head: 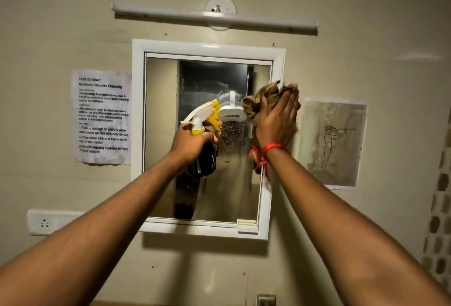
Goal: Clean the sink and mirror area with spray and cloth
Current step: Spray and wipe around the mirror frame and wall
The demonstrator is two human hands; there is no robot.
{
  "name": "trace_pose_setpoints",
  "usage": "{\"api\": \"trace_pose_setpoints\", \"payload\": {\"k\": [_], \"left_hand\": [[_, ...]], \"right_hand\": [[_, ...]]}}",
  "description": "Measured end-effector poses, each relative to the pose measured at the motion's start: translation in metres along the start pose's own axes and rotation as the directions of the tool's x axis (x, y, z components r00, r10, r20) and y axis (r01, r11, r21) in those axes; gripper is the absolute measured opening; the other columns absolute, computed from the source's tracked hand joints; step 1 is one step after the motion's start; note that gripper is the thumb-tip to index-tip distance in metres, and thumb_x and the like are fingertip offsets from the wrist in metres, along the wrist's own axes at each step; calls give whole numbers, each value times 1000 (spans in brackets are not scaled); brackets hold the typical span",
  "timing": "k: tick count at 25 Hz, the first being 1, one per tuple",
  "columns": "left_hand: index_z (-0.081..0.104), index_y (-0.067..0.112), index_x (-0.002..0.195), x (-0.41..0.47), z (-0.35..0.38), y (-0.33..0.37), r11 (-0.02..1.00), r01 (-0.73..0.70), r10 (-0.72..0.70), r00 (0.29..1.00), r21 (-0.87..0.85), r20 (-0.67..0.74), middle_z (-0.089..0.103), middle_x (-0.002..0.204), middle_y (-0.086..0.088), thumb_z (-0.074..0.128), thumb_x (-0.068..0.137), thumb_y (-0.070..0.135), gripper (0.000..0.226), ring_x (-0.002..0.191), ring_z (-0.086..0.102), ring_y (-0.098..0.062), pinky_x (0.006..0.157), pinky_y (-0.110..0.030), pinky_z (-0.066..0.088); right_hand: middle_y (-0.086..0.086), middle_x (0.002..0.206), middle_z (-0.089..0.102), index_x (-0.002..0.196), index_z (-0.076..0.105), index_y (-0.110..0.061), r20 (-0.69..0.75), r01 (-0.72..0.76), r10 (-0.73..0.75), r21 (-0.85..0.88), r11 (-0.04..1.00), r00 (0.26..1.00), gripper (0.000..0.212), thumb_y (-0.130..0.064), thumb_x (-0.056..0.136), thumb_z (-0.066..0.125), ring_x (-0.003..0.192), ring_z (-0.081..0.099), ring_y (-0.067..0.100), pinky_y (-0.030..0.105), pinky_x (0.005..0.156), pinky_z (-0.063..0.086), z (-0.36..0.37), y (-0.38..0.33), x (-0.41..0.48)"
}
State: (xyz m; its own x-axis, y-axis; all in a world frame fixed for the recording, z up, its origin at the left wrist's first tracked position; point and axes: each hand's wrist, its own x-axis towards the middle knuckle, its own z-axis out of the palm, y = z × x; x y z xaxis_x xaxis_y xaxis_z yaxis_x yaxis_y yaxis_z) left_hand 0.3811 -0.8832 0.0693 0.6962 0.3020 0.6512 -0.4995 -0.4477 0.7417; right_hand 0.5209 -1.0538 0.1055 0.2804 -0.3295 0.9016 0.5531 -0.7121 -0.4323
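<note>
A white-framed mirror (170,134) hangs on the beige wall, its glass speckled with spray droplets in the middle. My left hand (192,142) grips a black spray bottle (207,159) with a white and yellow trigger head, held up in front of the glass. My right hand (275,120) presses a crumpled brown cloth (256,103) flat against the mirror's right side, at its frame. A red thread is tied around that wrist. The sink is out of view.
A white tube light (214,16) is mounted above the mirror. A printed task sheet (102,117) is taped at left, a line drawing (333,142) at right. A wall socket (48,222) sits lower left. A metal fitting (266,300) shows at the bottom edge.
</note>
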Motion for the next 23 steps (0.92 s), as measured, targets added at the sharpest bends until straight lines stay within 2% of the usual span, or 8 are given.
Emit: {"api": "trace_pose_setpoints", "payload": {"k": [3, 7, 9, 11, 15, 17, 20, 23], "left_hand": [[78, 12, 86, 28, -21, 17, 997, -33, 31, 999, 70, 34, 80, 94, -5, 70, 70, 19, 20, 94, 76, -27, 97, -51, 56], [75, 10, 95, 38, -56, 26, 997, -42, 44, 999, 58, -32, 80, 94, -6, 67, 80, 9, 17, 91, 76, -25, 95, -46, 58], [73, 18, 90, 32, -72, 24, 998, -29, 34, 994, 48, -101, 79, 86, 2, 67, 83, 5, 15, 84, 76, -16, 87, -36, 59], [72, 18, 91, 26, -87, 14, 998, -22, 28, 991, 52, -132, 80, 87, 2, 68, 82, 4, 17, 85, 76, -16, 87, -36, 60], [66, 19, 121, 20, -144, -6, 990, 17, 21, 965, 143, -260, 76, 102, -5, 77, 79, 24, 43, 94, 73, -23, 90, -44, 59], [70, 22, 114, 21, -174, -10, 987, 39, 11, 952, 157, -306, 78, 99, -5, 84, 71, 39, 49, 90, 74, -25, 84, -44, 61], [73, 9, 98, 24, -226, -18, 976, 90, 2, 909, 200, -416, 78, 92, -11, 87, 52, 54, 66, 88, 76, -32, 79, -49, 63], [74, 10, 88, 25, -287, -32, 965, 93, 29, 891, 244, -452, 79, 85, -6, 89, 55, 54, 57, 80, 76, -23, 74, -39, 60]], "right_hand": [[8, 165, 17, 155, 23, -10, 8, 180, -181, -147, 973, 984, 72, -55, 99, 30, 153, 15, 26, 47, 123, 19, 0, -27, 67], [4, 164, 21, 156, 23, -15, 58, 326, -321, -219, 920, 945, 72, -59, 99, 21, 153, 14, 26, 55, 123, 10, 5, -64, 112], [5, 159, 33, 152, 32, -17, 70, 407, -401, -187, 894, 913, 69, -59, 99, 21, 150, 23, 26, 55, 123, 11, 17, -90, 107], [6, 153, 42, 148, 40, -18, 79, 491, -484, -156, 857, 871, 65, -57, 98, 26, 146, 32, 28, 55, 122, 14, 35, -124, 92], [7, 155, 39, 149, 39, -18, 179, 573, -558, -46, 818, 810, 62, -52, 97, 32, 146, 31, 30, 56, 122, 14, 67, -211, 53], [7, 156, 39, 149, 38, -19, 186, 598, -581, -51, 800, 792, 61, -51, 97, 33, 147, 29, 30, 56, 122, 13, 82, -243, 37], [9, 154, 40, 148, 39, -17, 190, 616, -607, 12, 788, 772, 60, -50, 98, 33, 147, 29, 30, 55, 122, 13, 98, -284, 21], [8, 150, 47, 145, 43, -15, 160, 591, -602, 119, 798, 782, 61, -52, 98, 31, 145, 34, 28, 51, 124, 12, 112, -333, -5]]}}
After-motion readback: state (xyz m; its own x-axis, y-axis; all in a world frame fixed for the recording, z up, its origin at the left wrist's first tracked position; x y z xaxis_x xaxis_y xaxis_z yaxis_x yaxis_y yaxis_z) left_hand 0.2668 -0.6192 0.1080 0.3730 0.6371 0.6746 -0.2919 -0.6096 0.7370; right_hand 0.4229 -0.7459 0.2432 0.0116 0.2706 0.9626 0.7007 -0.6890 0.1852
